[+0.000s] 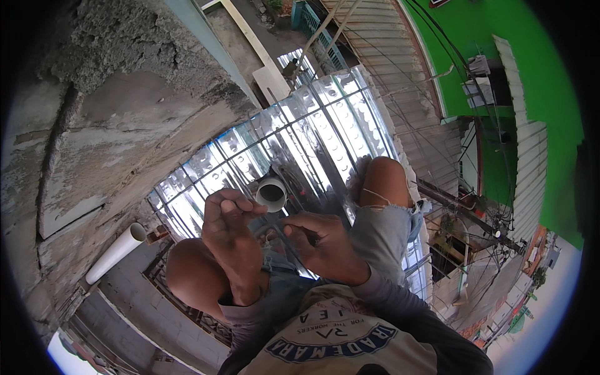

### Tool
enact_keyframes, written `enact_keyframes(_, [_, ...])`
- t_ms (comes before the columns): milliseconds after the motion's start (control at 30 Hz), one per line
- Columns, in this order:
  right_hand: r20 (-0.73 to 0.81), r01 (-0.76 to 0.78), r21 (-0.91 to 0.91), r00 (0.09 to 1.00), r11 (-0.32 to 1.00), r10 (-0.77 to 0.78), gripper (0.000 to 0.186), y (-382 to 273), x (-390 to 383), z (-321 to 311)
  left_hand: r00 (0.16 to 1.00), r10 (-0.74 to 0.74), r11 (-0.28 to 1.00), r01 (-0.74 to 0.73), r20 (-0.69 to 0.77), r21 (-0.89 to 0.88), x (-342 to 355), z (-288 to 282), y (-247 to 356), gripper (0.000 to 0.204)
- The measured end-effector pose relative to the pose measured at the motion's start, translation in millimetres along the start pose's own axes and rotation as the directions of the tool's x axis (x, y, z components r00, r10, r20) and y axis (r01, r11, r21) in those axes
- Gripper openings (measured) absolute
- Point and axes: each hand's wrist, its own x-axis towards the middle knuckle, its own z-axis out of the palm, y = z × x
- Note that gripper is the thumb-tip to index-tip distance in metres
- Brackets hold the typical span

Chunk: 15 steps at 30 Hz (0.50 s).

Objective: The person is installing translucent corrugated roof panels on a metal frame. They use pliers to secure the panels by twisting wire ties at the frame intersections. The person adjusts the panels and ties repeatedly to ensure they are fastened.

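Observation:
A short grey-white plastic pipe [272,194] stands between my knees with its round open end facing up. Just left of its rim is my left hand [231,234], fingers curled in and thumb against them; the index fingertip reaches close to the rim, and contact is unclear. My right hand [326,245] lies lower right of the pipe, its thumb and fingers pinched together and pointing at the left hand. Whatever either hand pinches is too small or hidden to make out. Beneath spreads a shiny corrugated sheet [337,137] crossed by thin dark bars.
A rough concrete wall [119,144] rises on the left, with a longer white pipe [115,253] beside it. Low on the left is a grey ledge [144,312]. Loose cables [431,125] and a rusty corrugated roof [381,44] lie beyond the sheet's right edge, far below.

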Motion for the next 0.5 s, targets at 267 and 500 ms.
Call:
enact_keyframes(267, [0.150, 0.032, 0.044, 0.988, 0.999, -0.038, 0.021, -28.5, 3.9, 2.3, 0.996, -0.060, 0.980, 0.071, 0.066, -0.188, -9.5, -4.5, 11.3, 0.021])
enact_keyframes(500, [0.115, 0.050, 0.016, 0.992, 0.999, -0.052, 0.021, -38.1, 1.6, 15.7, 0.996, -0.009, 0.976, 0.028, 0.089, -0.214, -11.4, -3.3, 17.8, 0.020])
